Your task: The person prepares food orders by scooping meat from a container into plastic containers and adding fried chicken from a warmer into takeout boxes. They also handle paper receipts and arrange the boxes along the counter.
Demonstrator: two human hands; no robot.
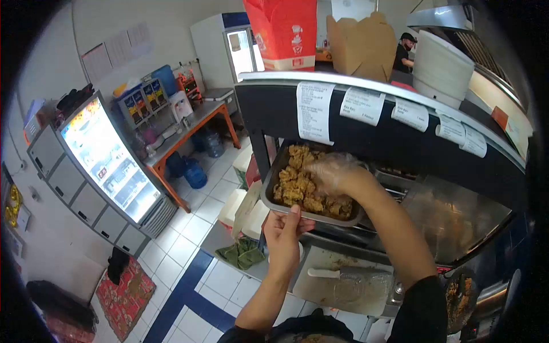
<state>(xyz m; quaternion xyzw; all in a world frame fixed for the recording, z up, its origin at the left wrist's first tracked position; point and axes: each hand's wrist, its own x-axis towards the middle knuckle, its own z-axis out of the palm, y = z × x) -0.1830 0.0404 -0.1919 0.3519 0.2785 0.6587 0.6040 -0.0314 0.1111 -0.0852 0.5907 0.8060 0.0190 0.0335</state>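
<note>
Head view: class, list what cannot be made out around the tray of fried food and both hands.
Head view only.
- Order slips: print too small, blurred.
- Right hand: fingertips buried in fried pieces; grip unclear.
- Left hand: fingers hidden under the tray.
- Tray's far end: hidden behind the black shelf.

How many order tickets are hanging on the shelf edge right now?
5 tickets on the shelf edge above the tray: a long one at the left, two mid-rail, two close together at the right. More may be hidden farther right.
</note>
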